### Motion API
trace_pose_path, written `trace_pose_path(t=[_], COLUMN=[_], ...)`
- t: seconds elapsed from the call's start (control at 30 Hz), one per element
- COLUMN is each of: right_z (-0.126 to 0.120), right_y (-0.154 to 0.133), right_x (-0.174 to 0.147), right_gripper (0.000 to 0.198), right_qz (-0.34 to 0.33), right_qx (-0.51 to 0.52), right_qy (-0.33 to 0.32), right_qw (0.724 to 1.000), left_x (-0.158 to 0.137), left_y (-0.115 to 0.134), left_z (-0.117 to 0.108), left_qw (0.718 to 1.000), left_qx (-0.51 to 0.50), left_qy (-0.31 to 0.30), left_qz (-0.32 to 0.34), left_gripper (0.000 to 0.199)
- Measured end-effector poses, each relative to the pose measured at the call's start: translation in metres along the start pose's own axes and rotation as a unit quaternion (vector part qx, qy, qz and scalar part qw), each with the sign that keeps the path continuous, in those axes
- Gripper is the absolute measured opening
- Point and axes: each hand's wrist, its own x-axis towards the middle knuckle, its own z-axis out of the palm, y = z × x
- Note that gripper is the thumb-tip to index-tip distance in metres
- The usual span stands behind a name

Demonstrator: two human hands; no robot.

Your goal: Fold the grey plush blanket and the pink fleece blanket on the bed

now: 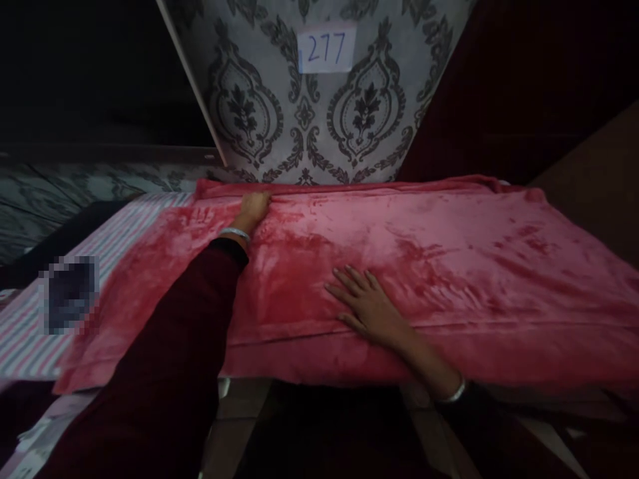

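A plush red-pink blanket (309,286) lies spread out in front of me, its pile marked with darker brushed patches. Near its far edge my left hand (255,206) is closed, its fingers curled on the blanket by a rolled or folded strip of the fabric. My right hand (370,307) rests flat on the near middle of the blanket, fingers spread. A long fold line runs along the near side, just below the right hand. Each wrist wears a light-coloured bracelet.
Beneath the blanket's left end shows a striped cloth (134,223); a pixelated patch covers part of it. Behind stands a patterned wall (304,113) with a paper sign (327,48) reading 277. A dark screen (100,73) is at left, a dark red panel (499,86) at right.
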Motion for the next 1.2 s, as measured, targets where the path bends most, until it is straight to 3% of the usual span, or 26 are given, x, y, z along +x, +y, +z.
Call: trace_pose_path(t=[0.23,0.47,0.73,0.87,1.07,1.2], right_z=[0.011,0.007,0.0,-0.003,0.007,0.009], right_y=[0.008,0.006,-0.025,-0.023,-0.02,-0.021], right_x=[-0.009,-0.011,-0.014,-0.012,-0.015,-0.016], right_gripper=[0.057,0.056,0.058,0.056,0.058,0.057], right_qz=[-0.008,0.007,-0.018,0.004,0.02,0.022], right_qx=[-0.017,0.048,0.092,0.087,0.07,0.063], right_qy=[0.006,0.002,0.011,0.011,-0.009,0.002], right_qw=[1.0,0.999,0.996,0.996,0.997,0.998], left_x=[0.007,-0.001,0.017,0.033,0.034,0.031], left_y=[-0.016,-0.018,-0.018,-0.024,-0.033,-0.029], left_z=[0.017,0.013,0.026,0.031,0.048,0.038], left_qw=[0.999,0.996,1.0,0.999,1.0,1.0], left_qx=[0.026,0.013,-0.007,-0.03,-0.022,-0.011], left_qy=[-0.02,-0.006,0.0,0.033,0.004,-0.012], left_qz=[-0.019,0.085,0.022,0.004,-0.002,0.009], left_gripper=[0.035,0.042,0.041,0.044,0.044,0.041])
